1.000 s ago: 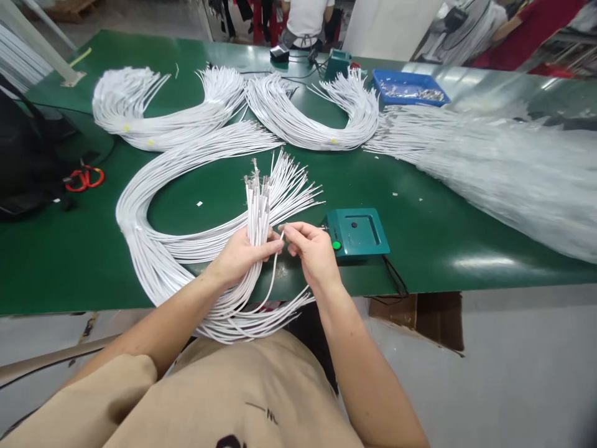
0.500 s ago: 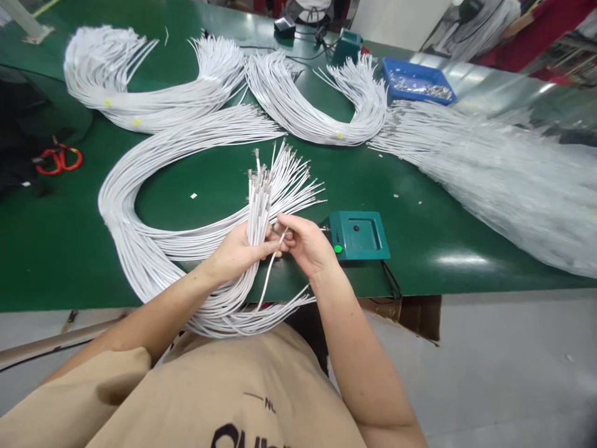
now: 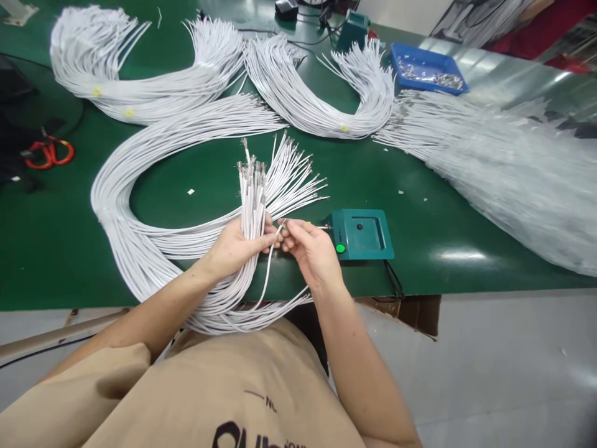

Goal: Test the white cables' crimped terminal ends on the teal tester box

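Note:
A bunch of white wires (image 3: pixel 253 208) stands upright in my left hand (image 3: pixel 239 246), which is closed around it, the frayed-looking ends pointing up. One single white wire (image 3: pixel 269 269) rises apart from the bunch, its tip pinched in the fingers of my right hand (image 3: pixel 311 251). The left thumb lies close to that same tip. Just right of my right fingers is a small teal machine (image 3: pixel 385 234) with a lit green button and a thin shaft on its left side. Behind my hands, more loose wire ends (image 3: pixel 298 180) fan out on the green table.
Curved bundles of white wire (image 3: pixel 158 102) and another bundle (image 3: pixel 326 118) lie farther back. A blue tray (image 3: pixel 426 70) of small metal parts sits at back right, by a plastic-covered wire bundle (image 3: pixel 513 180). Red-handled scissors (image 3: pixel 49 153) lie left. The table's front edge runs below my hands.
My right fingers have shifted onto the single wire's tip and pinch it more tightly. The left hand still holds the bunch. The whole view has tilted slightly.

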`<state>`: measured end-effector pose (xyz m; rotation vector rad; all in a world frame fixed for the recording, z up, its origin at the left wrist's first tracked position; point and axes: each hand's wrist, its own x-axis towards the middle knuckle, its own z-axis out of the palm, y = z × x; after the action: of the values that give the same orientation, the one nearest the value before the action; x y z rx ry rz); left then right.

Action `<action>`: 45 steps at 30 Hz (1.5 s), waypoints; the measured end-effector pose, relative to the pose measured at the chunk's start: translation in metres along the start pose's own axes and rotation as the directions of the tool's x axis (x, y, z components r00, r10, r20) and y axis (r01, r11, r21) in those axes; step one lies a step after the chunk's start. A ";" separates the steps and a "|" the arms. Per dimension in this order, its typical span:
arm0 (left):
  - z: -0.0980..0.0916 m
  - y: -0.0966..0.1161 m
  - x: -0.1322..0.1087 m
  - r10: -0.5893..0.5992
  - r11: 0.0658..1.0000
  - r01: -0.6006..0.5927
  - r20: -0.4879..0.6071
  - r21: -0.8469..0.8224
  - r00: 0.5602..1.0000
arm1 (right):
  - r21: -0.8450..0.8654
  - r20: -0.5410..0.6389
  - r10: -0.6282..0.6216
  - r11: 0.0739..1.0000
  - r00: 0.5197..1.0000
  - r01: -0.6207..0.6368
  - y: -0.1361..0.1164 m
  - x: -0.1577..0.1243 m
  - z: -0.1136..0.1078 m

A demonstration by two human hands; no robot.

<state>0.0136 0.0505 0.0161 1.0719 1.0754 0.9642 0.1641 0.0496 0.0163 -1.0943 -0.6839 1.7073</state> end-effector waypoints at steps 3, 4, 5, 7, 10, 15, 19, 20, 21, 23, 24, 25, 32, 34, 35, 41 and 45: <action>0.001 0.002 0.000 -0.040 0.998 0.041 0.025 -0.048 0.999 | -0.372 -0.052 -0.224 0.909 0.973 0.190 0.000 -0.002 0.001; 0.001 0.002 0.001 -0.061 0.996 0.063 0.038 -0.063 0.997 | -0.499 -0.036 -0.306 0.830 0.951 0.248 0.000 -0.002 0.001; 0.001 0.003 0.002 -0.084 0.993 0.088 0.053 -0.084 0.995 | -0.617 -0.001 -0.388 0.726 0.921 0.305 0.001 -0.002 0.000; 0.000 0.003 0.004 -0.132 0.980 0.143 0.088 -0.136 0.987 | -0.813 0.138 -0.527 0.423 0.838 0.400 0.003 -0.002 -0.002; -0.002 0.000 0.010 -0.190 0.958 0.214 0.135 -0.190 0.972 | -0.900 0.403 -0.529 -0.079 0.747 0.429 0.004 0.000 -0.009; -0.002 -0.008 0.017 -0.231 0.951 0.246 0.101 -0.189 0.968 | -0.873 0.481 -0.413 -0.306 0.774 0.380 -0.011 0.005 -0.024; 0.000 -0.012 0.021 -0.230 0.966 0.235 0.064 -0.107 0.971 | -0.881 0.439 -0.337 -0.344 0.833 0.324 -0.031 0.010 -0.037; 0.001 -0.013 0.022 -0.229 0.969 0.233 0.054 -0.077 0.972 | -0.871 0.450 -0.289 -0.352 0.845 0.343 -0.034 0.012 -0.039; 0.002 -0.014 0.022 -0.229 0.972 0.231 0.043 -0.049 0.973 | -0.861 0.462 -0.245 -0.355 0.852 0.365 -0.037 0.012 -0.040; 0.004 -0.015 0.024 -0.223 0.975 0.224 0.025 0.001 0.974 | -0.850 0.477 -0.203 -0.354 0.855 0.390 -0.039 0.013 -0.043; 0.004 -0.015 0.024 -0.218 0.976 0.217 0.018 0.019 0.976 | -0.846 0.483 -0.201 -0.357 0.852 0.396 -0.039 0.014 -0.043; 0.005 -0.016 0.025 -0.211 0.977 0.210 0.012 0.037 0.977 | -0.841 0.492 -0.202 -0.363 0.847 0.401 -0.039 0.014 -0.044; 0.007 -0.026 0.030 -0.173 0.964 0.171 -0.009 0.204 0.985 | -0.834 0.508 -0.257 -0.387 0.822 0.394 -0.036 0.020 -0.049; 0.008 -0.028 0.031 -0.174 0.956 0.175 -0.022 0.236 0.984 | -0.843 0.501 -0.254 -0.361 0.827 0.399 -0.036 0.021 -0.050; 0.008 -0.029 0.031 -0.177 0.952 0.178 -0.023 0.248 0.984 | -0.847 0.495 -0.247 -0.350 0.833 0.400 -0.036 0.022 -0.051; 0.007 -0.031 0.033 -0.204 0.956 0.194 0.019 0.221 0.979 | -0.889 0.452 -0.363 -0.256 0.815 0.379 -0.040 0.011 -0.043; 0.003 -0.027 0.032 -0.217 0.959 0.208 0.029 0.193 0.976 | -0.918 0.394 -0.456 -0.154 0.798 0.366 -0.031 -0.008 -0.028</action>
<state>0.0259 0.0743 -0.0158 1.1022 1.2321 0.6701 0.2035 0.0531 0.0329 -1.5305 -2.1744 0.2596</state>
